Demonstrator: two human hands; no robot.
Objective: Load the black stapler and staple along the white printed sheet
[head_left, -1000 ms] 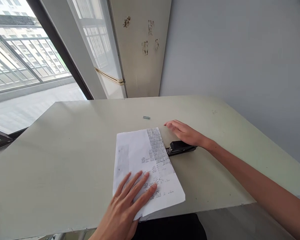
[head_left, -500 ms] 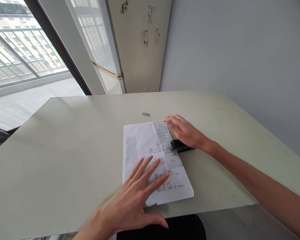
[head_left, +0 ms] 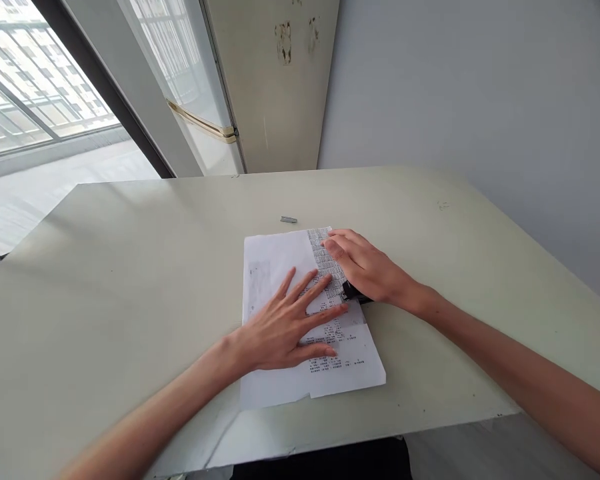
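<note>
A stack of printed paper (head_left: 275,393) lies on the table, with dense print along its upper right edge. My left hand (head_left: 290,327) rests flat on the paper's middle, fingers spread and holding nothing. At the upper right edge, my right hand (head_left: 363,265) lies with its fingers stretched out over the dense print, touching the sheet. Under the right palm sits a black stapler (head_left: 351,292), its front end meeting the paper's right edge. Most of the stapler's body is hidden by that hand. Beyond the top of the paper is a small grey strip of staples (head_left: 289,219).
A pale table (head_left: 130,280) carries all of this. Behind it stand a fridge (head_left: 275,113) with a gold-coloured handle and a grey wall (head_left: 455,87). A window (head_left: 45,87) with railings outside is at the left. Dark clothing (head_left: 325,461) shows below the front edge.
My left hand has moved up and forward, from the lower part of the paper to its middle. My right hand has shifted slightly, covering more of the stapler. The camera view has tilted a little.
</note>
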